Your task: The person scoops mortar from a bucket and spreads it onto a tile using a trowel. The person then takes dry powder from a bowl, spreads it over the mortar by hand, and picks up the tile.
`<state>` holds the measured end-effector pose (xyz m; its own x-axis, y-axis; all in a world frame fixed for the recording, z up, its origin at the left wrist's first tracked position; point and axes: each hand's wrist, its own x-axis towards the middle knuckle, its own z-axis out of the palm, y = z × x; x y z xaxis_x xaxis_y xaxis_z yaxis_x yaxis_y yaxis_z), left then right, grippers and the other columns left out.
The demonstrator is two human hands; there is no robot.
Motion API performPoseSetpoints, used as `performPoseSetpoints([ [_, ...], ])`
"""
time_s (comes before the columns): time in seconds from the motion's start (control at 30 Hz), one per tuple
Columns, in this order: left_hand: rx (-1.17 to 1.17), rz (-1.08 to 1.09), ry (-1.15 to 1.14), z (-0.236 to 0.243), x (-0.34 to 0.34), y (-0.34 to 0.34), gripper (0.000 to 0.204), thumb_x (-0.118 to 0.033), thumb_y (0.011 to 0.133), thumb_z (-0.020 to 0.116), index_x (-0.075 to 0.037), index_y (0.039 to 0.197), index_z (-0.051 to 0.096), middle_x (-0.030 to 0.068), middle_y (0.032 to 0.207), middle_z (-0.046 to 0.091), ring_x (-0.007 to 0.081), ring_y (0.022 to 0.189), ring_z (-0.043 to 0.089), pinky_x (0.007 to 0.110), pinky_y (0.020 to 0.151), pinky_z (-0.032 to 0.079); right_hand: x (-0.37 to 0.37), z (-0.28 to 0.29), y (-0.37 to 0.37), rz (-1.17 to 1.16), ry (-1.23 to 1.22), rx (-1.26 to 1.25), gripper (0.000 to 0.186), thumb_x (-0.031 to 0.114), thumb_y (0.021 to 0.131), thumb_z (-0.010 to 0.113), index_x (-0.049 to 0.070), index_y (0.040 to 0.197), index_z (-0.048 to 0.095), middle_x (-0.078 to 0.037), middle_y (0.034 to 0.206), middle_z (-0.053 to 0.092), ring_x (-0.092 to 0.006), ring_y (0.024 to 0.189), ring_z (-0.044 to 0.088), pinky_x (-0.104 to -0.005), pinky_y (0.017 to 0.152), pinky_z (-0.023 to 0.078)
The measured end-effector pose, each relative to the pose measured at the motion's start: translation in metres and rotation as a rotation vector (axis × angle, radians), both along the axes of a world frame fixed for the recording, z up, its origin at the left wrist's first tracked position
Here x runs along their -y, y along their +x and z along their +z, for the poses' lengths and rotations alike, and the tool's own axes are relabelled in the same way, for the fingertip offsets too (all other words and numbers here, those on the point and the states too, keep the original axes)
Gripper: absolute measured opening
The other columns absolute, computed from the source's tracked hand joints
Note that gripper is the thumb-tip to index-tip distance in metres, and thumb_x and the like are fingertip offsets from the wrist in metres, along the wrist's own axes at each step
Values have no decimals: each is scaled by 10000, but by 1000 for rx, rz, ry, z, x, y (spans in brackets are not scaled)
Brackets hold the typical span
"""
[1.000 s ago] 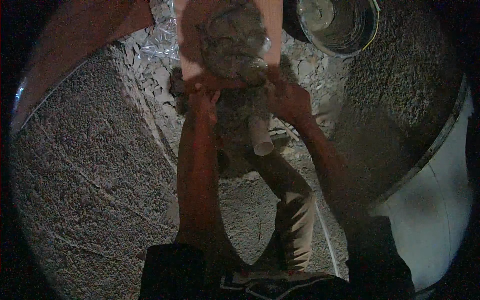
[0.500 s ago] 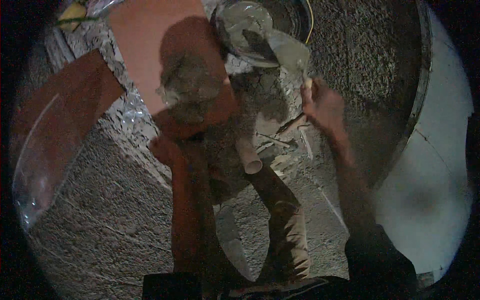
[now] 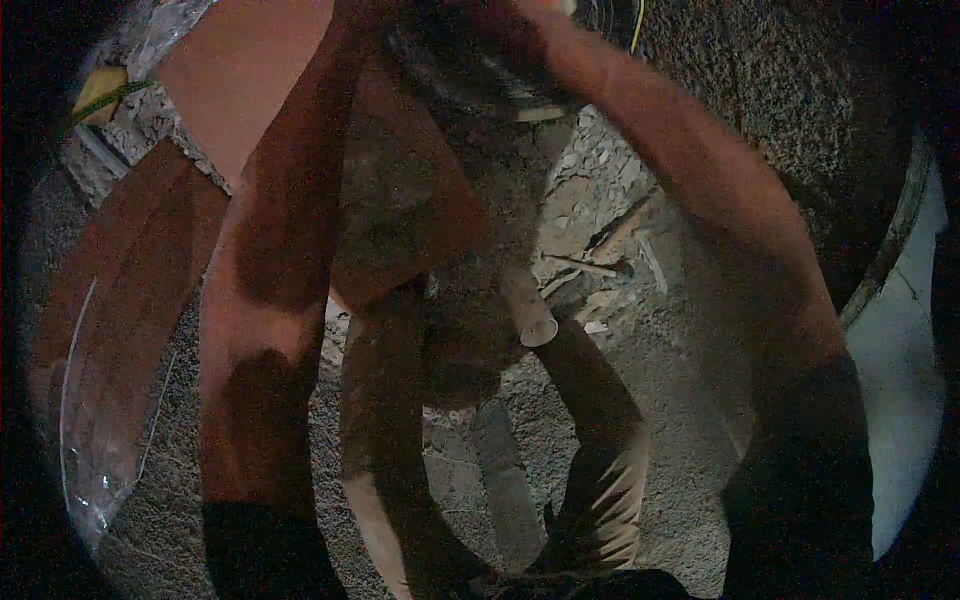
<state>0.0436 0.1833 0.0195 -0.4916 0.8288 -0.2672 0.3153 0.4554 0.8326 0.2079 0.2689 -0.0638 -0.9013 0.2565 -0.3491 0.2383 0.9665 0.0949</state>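
An orange panel (image 3: 250,85) lies slanted at upper left of centre, its lower part in shadow around a dull grey patch (image 3: 385,185), where shadow and smeared material are hard to tell apart. The left forearm (image 3: 265,270) passes in front of the panel and runs to the top edge; the left hand is out of sight beyond it, so the state of its fingers cannot be told. Just beside the panel on the right stands a dark round bucket (image 3: 465,75), blurred, a thin yellow strip (image 3: 638,28) near its right side. The right forearm (image 3: 700,150) slants up and left toward the bucket, and the right hand (image 3: 515,22) is blurred and cut off at the top edge; whether its fingers are wide, narrow or holding something cannot be told. Below the bucket, a short pale tube (image 3: 523,302) points its open end toward the person, between the legs and near thin sticks (image 3: 582,265) on the rubble-strewn ground (image 3: 590,165). A tan trouser leg (image 3: 612,490) shows lower down. Farther left lies another orange panel (image 3: 130,245) with clear plastic (image 3: 95,510) at its lower end, and above it a yellow object (image 3: 103,92) crossed by a green strip. A pale, smooth surface (image 3: 905,370) fills the far right.
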Motion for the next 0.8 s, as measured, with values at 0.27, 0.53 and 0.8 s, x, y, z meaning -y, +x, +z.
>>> performPoseSetpoints([
  [0.27,-18,-34,-14,1,-9,35,312,-280,1014,650,-15,1166,713,148,942,727,236,801,680,389,755,527,-14,76,61,-122,175,104,254,183,858,735,122,1104,741,-127,930,732,-291,999,733,-461,869,570],
  [0.53,141,49,-29,5,-26,98,292,-284,1026,636,-23,1116,730,137,827,732,226,655,679,384,629,534,0,-23,155,-288,-170,-117,252,178,865,728,129,1113,743,-140,928,734,-334,902,741,-476,775,595],
  [0.8,177,-3,213,4,-13,119,395,-363,1027,642,-7,866,699,67,739,627,169,600,536,332,573,436,-5,-6,171,-333,-161,188,272,238,917,698,124,1161,738,-161,982,743,-354,902,733,-486,796,603],
])
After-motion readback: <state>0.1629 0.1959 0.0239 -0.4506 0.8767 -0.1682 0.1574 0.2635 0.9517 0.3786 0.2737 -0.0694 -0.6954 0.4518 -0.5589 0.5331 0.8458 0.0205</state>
